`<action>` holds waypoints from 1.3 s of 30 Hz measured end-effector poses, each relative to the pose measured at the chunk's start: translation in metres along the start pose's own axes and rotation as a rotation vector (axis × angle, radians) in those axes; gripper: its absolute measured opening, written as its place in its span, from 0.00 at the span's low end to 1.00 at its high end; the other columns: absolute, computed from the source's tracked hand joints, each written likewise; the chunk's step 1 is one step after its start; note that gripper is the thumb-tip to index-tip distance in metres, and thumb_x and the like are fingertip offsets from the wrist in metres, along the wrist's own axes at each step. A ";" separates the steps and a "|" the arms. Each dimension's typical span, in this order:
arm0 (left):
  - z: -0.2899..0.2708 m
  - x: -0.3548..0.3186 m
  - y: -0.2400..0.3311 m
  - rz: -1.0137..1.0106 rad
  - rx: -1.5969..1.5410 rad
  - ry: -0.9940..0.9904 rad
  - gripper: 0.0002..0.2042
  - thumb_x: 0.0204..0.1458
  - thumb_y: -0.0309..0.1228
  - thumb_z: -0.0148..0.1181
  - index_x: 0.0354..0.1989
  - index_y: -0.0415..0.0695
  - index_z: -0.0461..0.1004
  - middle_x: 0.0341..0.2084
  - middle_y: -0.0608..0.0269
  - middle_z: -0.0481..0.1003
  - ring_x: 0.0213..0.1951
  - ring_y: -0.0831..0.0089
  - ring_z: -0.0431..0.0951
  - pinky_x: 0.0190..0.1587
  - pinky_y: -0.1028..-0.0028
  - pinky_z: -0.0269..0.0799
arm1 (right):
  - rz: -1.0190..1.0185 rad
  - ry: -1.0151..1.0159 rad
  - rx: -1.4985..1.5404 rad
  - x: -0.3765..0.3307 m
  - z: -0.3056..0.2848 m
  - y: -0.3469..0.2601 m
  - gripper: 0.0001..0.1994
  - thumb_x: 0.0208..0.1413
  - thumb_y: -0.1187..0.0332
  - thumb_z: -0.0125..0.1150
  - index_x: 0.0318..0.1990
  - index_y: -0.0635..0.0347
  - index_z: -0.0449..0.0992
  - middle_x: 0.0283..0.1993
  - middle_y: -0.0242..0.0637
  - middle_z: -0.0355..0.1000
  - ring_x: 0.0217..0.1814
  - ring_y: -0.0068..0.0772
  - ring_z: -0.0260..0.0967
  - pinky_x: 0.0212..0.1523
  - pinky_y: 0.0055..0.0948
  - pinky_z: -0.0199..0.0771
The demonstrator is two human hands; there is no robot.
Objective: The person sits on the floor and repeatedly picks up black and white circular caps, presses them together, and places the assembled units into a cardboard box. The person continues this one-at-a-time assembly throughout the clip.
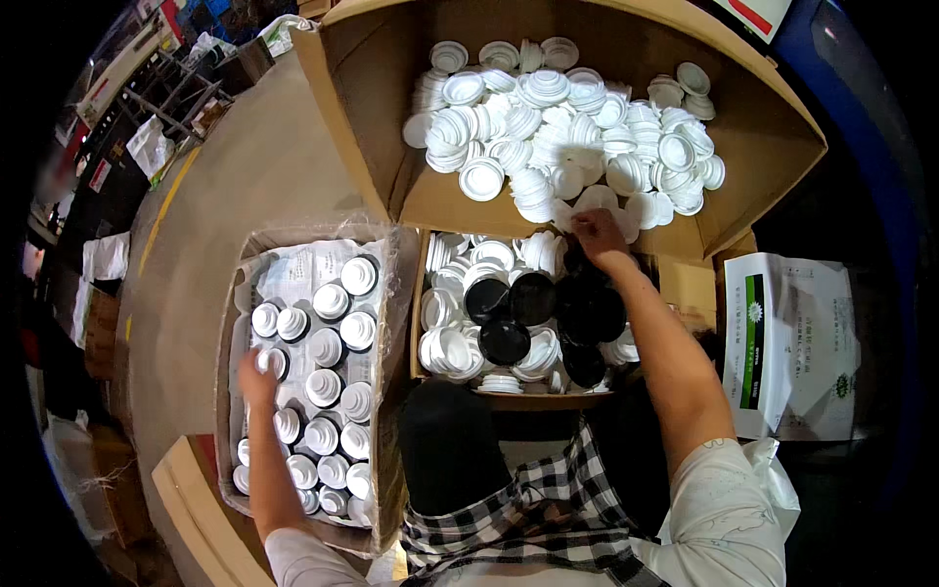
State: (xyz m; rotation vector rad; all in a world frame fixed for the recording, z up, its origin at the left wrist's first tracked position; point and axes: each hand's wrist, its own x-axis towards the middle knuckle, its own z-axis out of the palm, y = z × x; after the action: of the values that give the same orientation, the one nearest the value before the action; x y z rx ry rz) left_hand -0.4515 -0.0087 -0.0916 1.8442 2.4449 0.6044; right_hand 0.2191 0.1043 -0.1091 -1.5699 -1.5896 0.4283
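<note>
White discs [543, 90]: heaped in open carton [354, 108], presumably for easy reach; right hand [599, 235] at near edge. White-topped piece [274, 363]: in paper-lined box [392, 333], left hand [256, 380] against it. Both hands' grips: cannot tell.

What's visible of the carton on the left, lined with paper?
The carton is brown, looks like cardboard, open-topped and oblong, with crinkled clear film at its far end. Light paper lines it; white stepped pieces on dark bases stand inside. It sits left of centre, long sides running near to far. The left hand is over its left side, at one piece.
</note>
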 end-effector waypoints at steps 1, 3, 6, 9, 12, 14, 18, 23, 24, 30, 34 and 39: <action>0.013 0.006 0.048 0.175 -0.170 0.006 0.17 0.47 0.33 0.61 0.46 0.42 0.72 0.43 0.51 0.73 0.47 0.55 0.71 0.49 0.64 0.66 | 0.055 -0.023 -0.112 -0.001 0.007 -0.006 0.13 0.50 0.59 0.57 0.37 0.57 0.78 0.41 0.47 0.72 0.43 0.49 0.69 0.47 0.39 0.69; 0.032 0.000 0.154 0.421 -0.508 -0.129 0.16 0.48 0.30 0.61 0.45 0.39 0.72 0.42 0.51 0.74 0.45 0.58 0.73 0.48 0.67 0.67 | -0.004 -0.039 -0.331 -0.004 0.013 -0.014 0.13 0.51 0.59 0.56 0.38 0.57 0.78 0.43 0.48 0.72 0.45 0.48 0.69 0.49 0.40 0.68; 0.052 -0.038 0.308 0.707 -0.720 -0.419 0.15 0.47 0.34 0.62 0.41 0.39 0.74 0.38 0.51 0.75 0.42 0.57 0.75 0.45 0.66 0.69 | -0.066 -0.060 -0.425 -0.007 0.013 -0.023 0.12 0.52 0.60 0.55 0.39 0.56 0.78 0.44 0.46 0.72 0.47 0.47 0.69 0.50 0.40 0.68; 0.066 -0.077 0.428 0.773 -0.667 -0.510 0.15 0.47 0.37 0.61 0.38 0.39 0.76 0.32 0.48 0.76 0.36 0.54 0.76 0.40 0.65 0.71 | 0.144 -0.164 0.059 0.002 0.003 -0.035 0.11 0.54 0.62 0.55 0.39 0.56 0.78 0.44 0.44 0.73 0.47 0.44 0.70 0.48 0.36 0.69; 0.084 -0.089 0.496 0.571 -0.365 -0.542 0.20 0.44 0.44 0.60 0.41 0.42 0.75 0.33 0.47 0.75 0.38 0.53 0.75 0.41 0.61 0.71 | 0.289 -0.069 0.453 0.013 -0.018 -0.060 0.11 0.56 0.70 0.51 0.44 0.59 0.76 0.45 0.30 0.73 0.44 0.27 0.69 0.40 0.29 0.70; 0.097 -0.093 0.518 0.486 -0.411 -0.378 0.25 0.43 0.46 0.62 0.48 0.44 0.69 0.40 0.48 0.74 0.43 0.54 0.74 0.43 0.61 0.71 | 0.416 0.000 0.778 0.011 -0.041 -0.078 0.14 0.54 0.75 0.48 0.47 0.57 0.75 0.46 0.29 0.72 0.42 0.25 0.69 0.37 0.27 0.70; 0.122 -0.080 0.523 0.391 -0.327 -0.510 0.21 0.41 0.40 0.62 0.42 0.39 0.72 0.41 0.49 0.73 0.44 0.56 0.74 0.45 0.65 0.71 | 0.460 -0.066 1.323 0.002 -0.079 -0.103 0.20 0.52 0.81 0.44 0.50 0.53 0.72 0.46 0.30 0.71 0.38 0.24 0.68 0.30 0.24 0.69; 0.116 -0.078 0.482 0.211 -0.652 -0.445 0.19 0.38 0.27 0.55 0.43 0.37 0.73 0.35 0.45 0.75 0.41 0.54 0.76 0.44 0.65 0.71 | 0.482 -0.231 1.802 -0.010 -0.091 -0.117 0.16 0.53 0.77 0.43 0.49 0.56 0.68 0.43 0.34 0.72 0.37 0.28 0.69 0.26 0.24 0.68; 0.109 -0.077 0.471 0.111 -0.685 -0.462 0.18 0.39 0.26 0.54 0.42 0.36 0.73 0.32 0.46 0.76 0.37 0.55 0.77 0.42 0.65 0.72 | 0.471 -0.286 1.814 -0.013 -0.091 -0.120 0.16 0.52 0.77 0.43 0.49 0.57 0.68 0.42 0.34 0.72 0.37 0.28 0.69 0.26 0.24 0.68; 0.038 -0.087 0.430 -0.658 -2.126 -0.740 0.16 0.52 0.27 0.44 0.50 0.39 0.62 0.47 0.50 0.68 0.44 0.59 0.73 0.44 0.55 0.72 | 0.271 -0.563 1.720 -0.044 -0.093 -0.151 0.31 0.44 0.75 0.52 0.61 0.58 0.56 0.52 0.38 0.66 0.43 0.29 0.66 0.31 0.27 0.66; -0.010 -0.092 0.424 -0.355 -2.318 -0.878 0.18 0.57 0.30 0.39 0.55 0.37 0.60 0.53 0.49 0.66 0.56 0.54 0.66 0.57 0.46 0.60 | 0.273 -0.600 1.454 -0.054 -0.086 -0.174 0.43 0.42 0.69 0.66 0.66 0.51 0.48 0.54 0.34 0.61 0.46 0.26 0.65 0.29 0.24 0.67; -0.033 -0.089 0.419 -0.220 -2.545 -1.096 0.23 0.61 0.41 0.32 0.59 0.42 0.58 0.59 0.50 0.61 0.61 0.54 0.60 0.60 0.44 0.52 | 0.282 -0.529 1.205 -0.061 -0.082 -0.185 0.42 0.43 0.67 0.69 0.65 0.50 0.51 0.56 0.34 0.61 0.50 0.30 0.67 0.37 0.27 0.76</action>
State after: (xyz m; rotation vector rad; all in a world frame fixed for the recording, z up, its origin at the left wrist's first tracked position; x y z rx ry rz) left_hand -0.0468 -0.0065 0.0519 0.2348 0.0183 1.0738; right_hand 0.1513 -0.0070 0.0574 -0.7175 -1.0194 1.6822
